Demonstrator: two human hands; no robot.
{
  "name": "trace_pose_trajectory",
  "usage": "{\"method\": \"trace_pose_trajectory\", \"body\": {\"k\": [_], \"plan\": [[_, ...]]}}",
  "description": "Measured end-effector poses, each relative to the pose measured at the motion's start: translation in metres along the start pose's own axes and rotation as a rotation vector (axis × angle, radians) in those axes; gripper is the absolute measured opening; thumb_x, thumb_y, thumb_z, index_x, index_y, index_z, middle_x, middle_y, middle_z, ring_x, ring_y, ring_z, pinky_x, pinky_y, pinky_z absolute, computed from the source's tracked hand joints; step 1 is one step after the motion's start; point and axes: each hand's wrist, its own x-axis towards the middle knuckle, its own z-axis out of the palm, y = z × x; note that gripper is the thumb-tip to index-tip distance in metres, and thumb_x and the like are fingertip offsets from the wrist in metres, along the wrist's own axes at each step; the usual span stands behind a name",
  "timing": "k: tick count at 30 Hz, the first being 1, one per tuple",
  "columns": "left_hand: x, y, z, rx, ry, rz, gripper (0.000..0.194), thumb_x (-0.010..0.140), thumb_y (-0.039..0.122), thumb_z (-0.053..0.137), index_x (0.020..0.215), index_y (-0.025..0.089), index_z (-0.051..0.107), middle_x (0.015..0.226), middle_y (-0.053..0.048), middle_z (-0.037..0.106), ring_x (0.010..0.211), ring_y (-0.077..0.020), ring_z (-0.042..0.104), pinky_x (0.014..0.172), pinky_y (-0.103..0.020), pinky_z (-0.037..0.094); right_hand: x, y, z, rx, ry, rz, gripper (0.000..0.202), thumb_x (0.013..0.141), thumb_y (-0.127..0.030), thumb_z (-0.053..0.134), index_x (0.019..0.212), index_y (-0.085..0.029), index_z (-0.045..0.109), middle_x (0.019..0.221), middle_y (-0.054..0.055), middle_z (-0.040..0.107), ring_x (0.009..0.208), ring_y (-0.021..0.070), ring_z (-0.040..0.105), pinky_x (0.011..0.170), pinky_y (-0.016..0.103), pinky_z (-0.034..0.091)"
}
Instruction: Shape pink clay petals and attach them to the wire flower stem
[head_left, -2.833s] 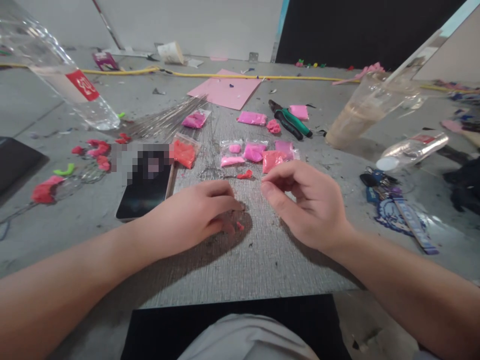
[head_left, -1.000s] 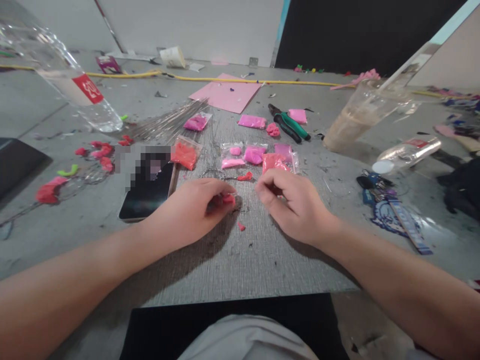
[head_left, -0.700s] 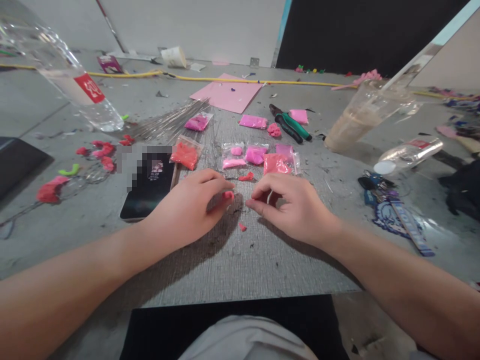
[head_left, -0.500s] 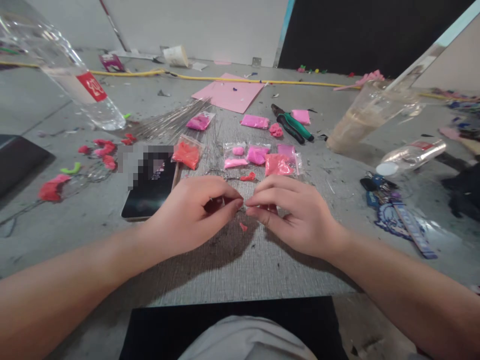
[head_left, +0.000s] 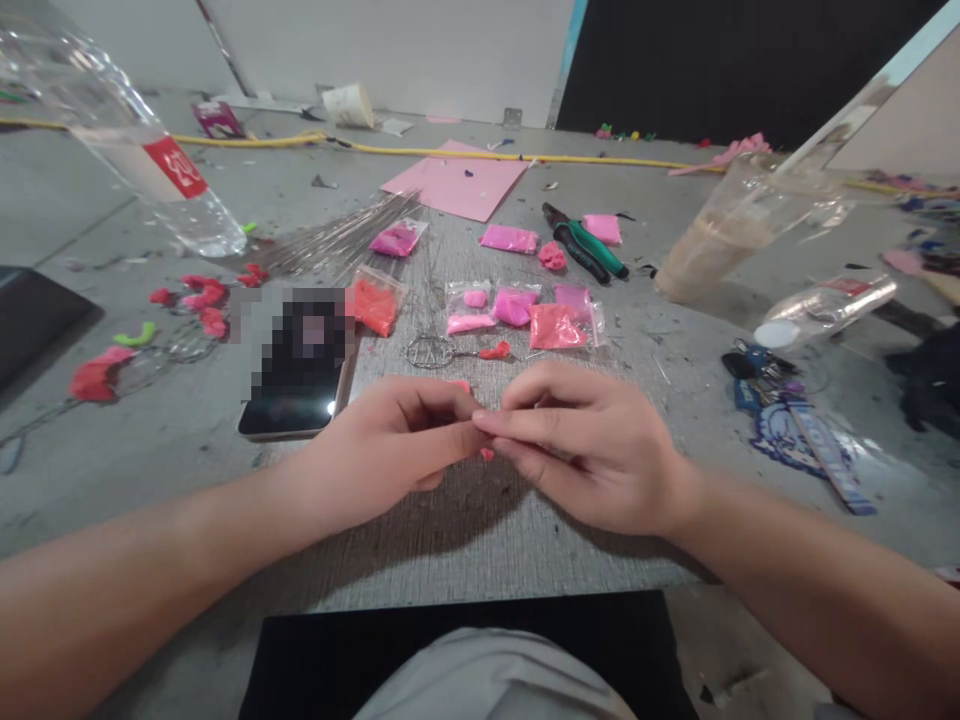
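Observation:
My left hand [head_left: 409, 435] and my right hand [head_left: 600, 440] meet over the table, thumbs and fingertips pinched together. Whatever lies between the fingertips is too small or hidden to make out. A bit of coral-red clay [head_left: 461, 386] shows just past my left fingers; I cannot tell whether it is held or lying behind them. Below the fingertips is a small red scrap [head_left: 487, 455]. Beyond the hands lies a looped wire [head_left: 429, 350] with a red clay piece [head_left: 495, 350] at its end. Small bags of pink clay [head_left: 516, 306] and red clay [head_left: 559, 327] lie further back.
A phone [head_left: 292, 390] lies left of my hands, near red clay pieces on wires [head_left: 101, 373]. Behind are a water bottle [head_left: 172, 165], thin wires [head_left: 337, 238], pink paper [head_left: 472, 180] and green-handled pliers [head_left: 585, 245]. At right are a cup [head_left: 712, 235], a small bottle [head_left: 832, 308] and keys [head_left: 761, 365].
Both hands have come slightly lower and closer, with the fingertips now overlapping. The coral-red bit past my left fingers and the wire loop have come into sight.

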Motion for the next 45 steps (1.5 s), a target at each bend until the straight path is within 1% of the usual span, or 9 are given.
{"method": "trace_pose_trajectory", "body": {"k": [7,11,19,24,28,32,36,40,45], "plan": [[0.0,0.0,0.001,0.123,0.027,0.05,0.018,0.094,0.03,0.063,0.081,0.02,0.07,0.055,0.006,0.047,0.046,-0.0078,0.04,0.041,-0.02,0.03,0.001,0.002,-0.005,0.027,-0.065,0.039,0.026,0.098,-0.009,0.062,0.12,-0.018,0.074,0.101,0.007,0.071,0.088,0.0137,0.067,0.077,0.03,0.059],[0.0,0.001,0.0,0.411,0.065,0.22,0.021,0.094,0.029,0.061,0.078,0.019,0.071,0.069,0.001,0.064,0.06,-0.0112,0.055,0.052,-0.022,0.042,0.004,0.005,-0.009,0.051,-0.102,0.065,0.019,0.097,-0.01,0.067,0.112,-0.017,0.076,0.099,0.007,0.073,0.088,0.0139,0.069,0.077,0.028,0.059],[-0.001,-0.001,-0.002,0.812,0.111,0.556,0.022,0.096,0.021,0.057,0.077,0.017,0.067,0.072,-0.001,0.065,0.064,-0.0115,0.059,0.061,-0.024,0.044,0.008,0.001,-0.008,0.037,-0.088,0.126,0.005,0.095,-0.016,0.072,0.094,-0.02,0.075,0.088,0.003,0.074,0.08,0.0137,0.069,0.072,0.027,0.057],[-0.002,-0.006,-0.004,0.926,0.147,0.684,0.021,0.097,0.019,0.058,0.078,0.016,0.066,0.073,-0.001,0.063,0.064,-0.0117,0.058,0.061,-0.024,0.043,0.008,-0.003,-0.005,0.18,-0.095,0.39,0.005,0.089,-0.015,0.077,0.091,-0.019,0.074,0.087,0.002,0.073,0.079,0.0136,0.068,0.066,0.025,0.056],[-0.001,-0.005,-0.003,0.936,0.169,0.683,0.021,0.098,0.019,0.059,0.081,0.014,0.07,0.075,-0.002,0.066,0.065,-0.0116,0.058,0.062,-0.024,0.043,0.006,-0.002,-0.002,0.428,-0.03,0.653,0.011,0.085,-0.021,0.082,0.09,-0.017,0.073,0.081,0.001,0.075,0.07,0.0126,0.07,0.058,0.022,0.056],[0.001,-0.004,-0.004,0.946,0.192,0.67,0.019,0.098,0.021,0.058,0.086,0.014,0.072,0.077,-0.003,0.067,0.065,-0.0124,0.059,0.062,-0.025,0.044,0.007,0.002,-0.002,0.644,0.025,0.733,0.022,0.081,-0.026,0.088,0.09,-0.016,0.07,0.075,-0.001,0.074,0.062,0.011,0.07,0.055,0.022,0.056],[0.007,-0.007,-0.011,1.037,0.053,0.711,0.017,0.097,0.018,0.057,0.097,0.014,0.074,0.091,-0.007,0.071,0.08,-0.0178,0.067,0.072,-0.029,0.052,0.009,0.005,-0.005,0.631,0.043,0.709,0.028,0.079,-0.033,0.09,0.089,-0.016,0.07,0.072,-0.002,0.072,0.06,0.0106,0.067,0.052,0.023,0.053],[0.011,-0.011,-0.021,1.179,-0.124,0.719,0.029,0.097,0.016,0.052,0.115,0.019,0.074,0.108,-0.011,0.072,0.094,-0.0244,0.072,0.083,-0.036,0.058,0.01,0.007,-0.009,0.567,0.058,0.697,0.03,0.079,-0.037,0.09,0.087,-0.016,0.07,0.068,-0.003,0.068,0.056,0.0087,0.061,0.047,0.021,0.048],[0.014,-0.013,-0.024,1.307,-0.241,0.724,0.034,0.097,0.013,0.051,0.124,0.019,0.072,0.112,-0.012,0.071,0.103,-0.0286,0.071,0.09,-0.042,0.059,0.012,0.005,-0.01,0.531,0.052,0.789,0.027,0.082,-0.037,0.087,0.084,-0.017,0.07,0.064,-0.004,0.064,0.055,0.0081,0.057,0.049,0.02,0.048]]}}
